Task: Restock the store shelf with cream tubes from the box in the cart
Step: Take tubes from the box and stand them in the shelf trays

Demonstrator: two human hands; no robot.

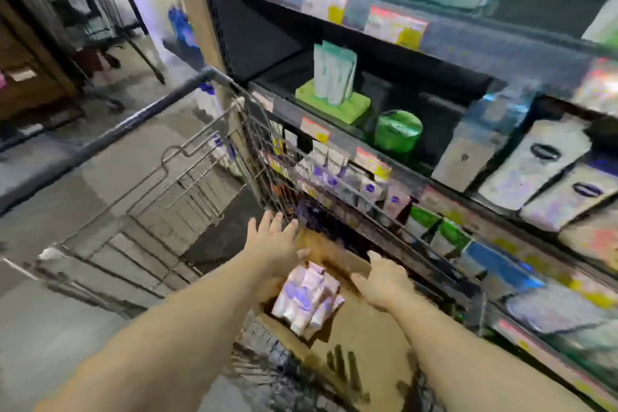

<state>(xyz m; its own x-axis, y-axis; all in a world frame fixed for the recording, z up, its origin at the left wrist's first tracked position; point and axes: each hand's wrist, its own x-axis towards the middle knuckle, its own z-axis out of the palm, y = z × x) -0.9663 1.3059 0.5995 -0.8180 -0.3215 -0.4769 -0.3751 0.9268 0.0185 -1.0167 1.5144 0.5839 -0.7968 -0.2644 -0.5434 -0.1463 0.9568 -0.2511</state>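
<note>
A brown cardboard box [354, 328] lies open in the wire cart [187, 184]. Inside it sits a pile of white cream tubes with purple marks [306, 298]. My left hand [274, 246] hovers over the box's far left side with its fingers spread and straight, holding nothing. My right hand [384, 281] reaches over the box's right flap with fingers relaxed, and nothing is in it. Similar white and purple tubes [347, 177] stand in a row on the store shelf [444, 197] just beyond the cart. The view is blurred.
The shelf unit fills the right side, with green packs [334, 94], a green tub [398, 130] and grey boxes [548, 170] on the level above. Price tags [394, 25] line the shelf edges. A second cart [83, 10] stands far left on the grey floor.
</note>
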